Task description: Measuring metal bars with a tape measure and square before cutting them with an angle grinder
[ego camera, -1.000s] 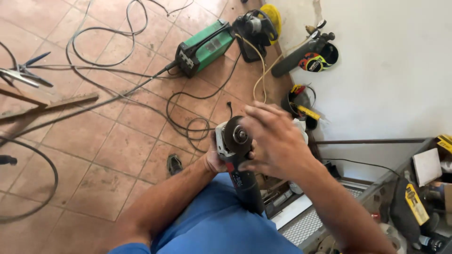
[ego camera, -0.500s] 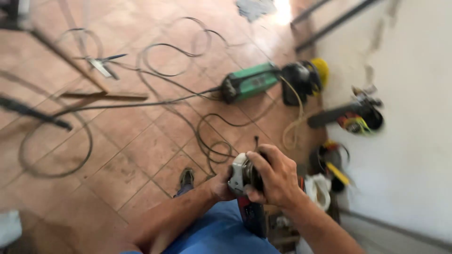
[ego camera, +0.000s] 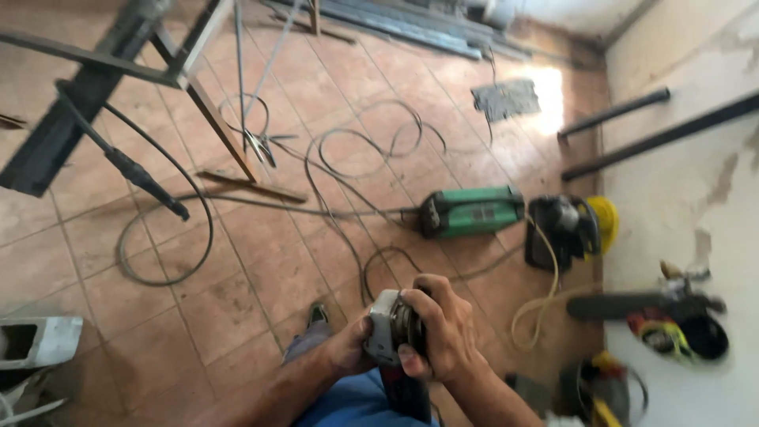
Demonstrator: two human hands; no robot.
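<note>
An angle grinder point(ego camera: 393, 336) with a grey head and dark body is held low in the middle of the head view. My right hand point(ego camera: 439, 326) wraps over its head from the right, fingers curled on the top. My left hand point(ego camera: 348, 345) grips the grinder's left side from below. Its dark body point(ego camera: 407, 395) runs down toward my blue-clad lap. The disc side is hidden under my fingers.
A green welding machine point(ego camera: 472, 211) lies on the tiled floor ahead, with black cables point(ego camera: 348, 170) looping around it. A black and yellow tool point(ego camera: 573, 225) sits to its right. Metal frame legs point(ego camera: 209, 111) stand at the upper left. More tools point(ego camera: 664, 316) lie along the white wall.
The view has swung up and left, so the welder and wall tools sit lower and farther right. Both hands keep hold of the grinder.
</note>
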